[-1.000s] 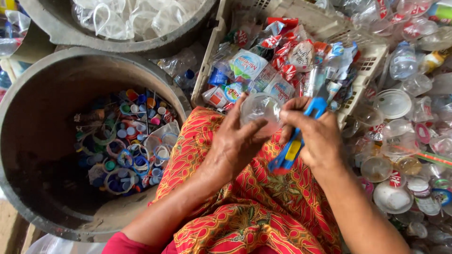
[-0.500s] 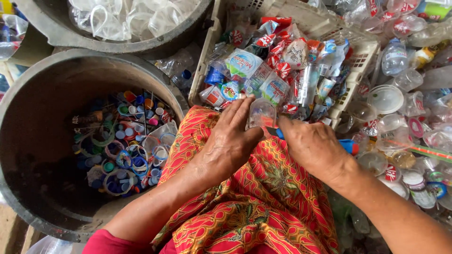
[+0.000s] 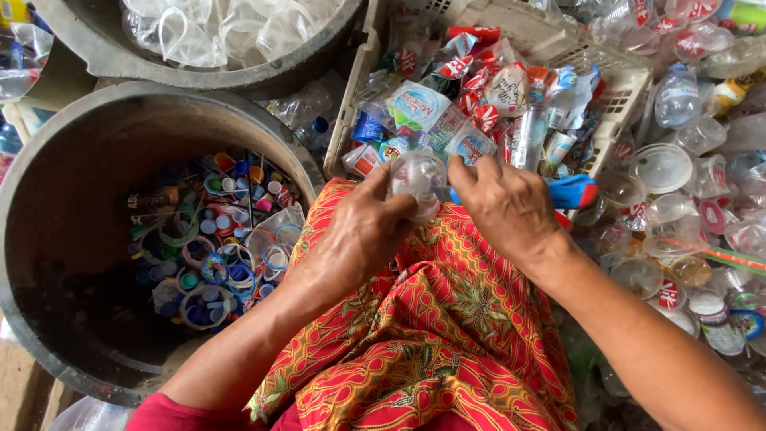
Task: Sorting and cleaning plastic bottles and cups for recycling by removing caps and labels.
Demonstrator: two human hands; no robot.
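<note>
The left hand (image 3: pixel 363 231) clamps its fingers around the clear plastic cup (image 3: pixel 416 179); the right hand (image 3: pixel 507 207), fingers closed on a blue-handled cutter (image 3: pixel 570 191), should work at its rim steadily, blade angled away from the left fingers.

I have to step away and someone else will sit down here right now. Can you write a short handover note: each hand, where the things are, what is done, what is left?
Left hand: grips a clear plastic cup over the lap.
Right hand: holds a blue-handled cutter, fingers at the cup; the blade is hidden.
Large dark round tub on the left: holds coloured plastic caps and rings.
Second tub behind it: clear stripped cups.
Cream plastic crate ahead: labelled cups and wrappers.
Done: many cups stripped.
Left: the cup in hand, then the loose cups on the right.
</note>
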